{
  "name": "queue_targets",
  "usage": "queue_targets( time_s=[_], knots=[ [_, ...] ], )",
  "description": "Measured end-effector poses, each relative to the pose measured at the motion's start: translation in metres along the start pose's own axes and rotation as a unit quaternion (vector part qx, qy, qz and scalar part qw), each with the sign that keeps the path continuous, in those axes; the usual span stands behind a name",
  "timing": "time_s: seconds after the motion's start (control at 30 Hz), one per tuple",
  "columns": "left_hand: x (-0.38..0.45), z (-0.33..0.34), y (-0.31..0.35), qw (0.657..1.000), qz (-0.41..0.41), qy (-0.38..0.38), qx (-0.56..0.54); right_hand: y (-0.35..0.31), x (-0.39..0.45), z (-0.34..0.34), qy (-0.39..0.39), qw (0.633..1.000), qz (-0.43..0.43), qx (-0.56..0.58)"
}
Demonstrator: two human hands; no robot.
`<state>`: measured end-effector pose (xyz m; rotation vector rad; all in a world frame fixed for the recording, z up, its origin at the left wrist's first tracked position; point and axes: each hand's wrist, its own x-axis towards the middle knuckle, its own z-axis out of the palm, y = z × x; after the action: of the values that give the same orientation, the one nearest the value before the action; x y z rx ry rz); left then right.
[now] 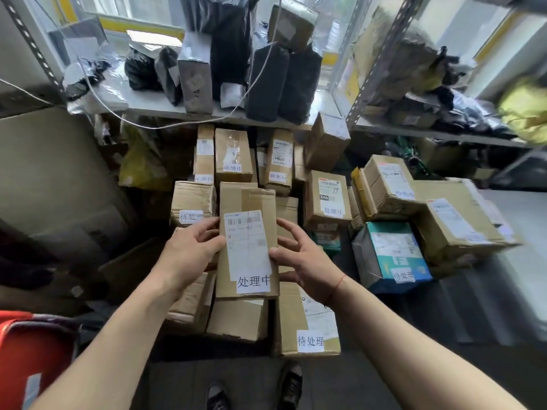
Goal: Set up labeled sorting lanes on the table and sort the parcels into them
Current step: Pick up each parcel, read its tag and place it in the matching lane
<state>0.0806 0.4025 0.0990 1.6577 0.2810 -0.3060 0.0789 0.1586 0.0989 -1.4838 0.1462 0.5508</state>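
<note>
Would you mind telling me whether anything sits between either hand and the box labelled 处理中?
Nothing visible does: the left hand and right hand grip the box directly by its side edges, above the stacked parcels.

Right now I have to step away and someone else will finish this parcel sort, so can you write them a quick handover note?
Left hand and right hand both grip the tall cardboard box by its sides; its white slip reads 处理中.
Parcels are piled under the shelf. Many already carry slips: a box at front right and the teal box read 待处理, and the X46 box reads 处理中.
Done: many of the parcels are labelled.
Left: the labels are mixed in one pile, no lanes are visible, so put the held box down with the other 处理中 parcels and group the rest.
</note>
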Motion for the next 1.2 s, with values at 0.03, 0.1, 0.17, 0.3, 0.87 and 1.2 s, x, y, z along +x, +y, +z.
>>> queue_targets(
  time_s=[0.03,0.1,0.17,0.3,0.87,1.2],
  knots=[
    [0.001,0.007,0.002,1.0,0.002,-0.004,0.003,0.002,-0.001,-0.005,0.006,1.0,0.003,0.006],
    [0.001,0.021,0.009,1.0,0.005,-0.009,0.02,0.003,-0.006,-0.015,0.012,1.0,0.009,0.022],
    [-0.002,0.036,0.016,0.999,0.008,-0.018,0.034,0.004,-0.013,-0.029,0.019,0.999,0.008,0.034],
    [-0.012,0.076,0.032,0.998,0.01,-0.035,0.043,0.005,-0.035,-0.062,0.03,0.999,-0.003,0.031],
    [-0.062,0.295,0.063,0.999,0.028,0.031,0.029,0.016,-0.122,-0.254,0.065,0.996,-0.065,0.009],
    [-0.028,0.366,0.106,0.996,0.046,-0.07,0.015,-0.018,-0.149,-0.328,0.115,0.989,-0.083,-0.039]
  ],
)
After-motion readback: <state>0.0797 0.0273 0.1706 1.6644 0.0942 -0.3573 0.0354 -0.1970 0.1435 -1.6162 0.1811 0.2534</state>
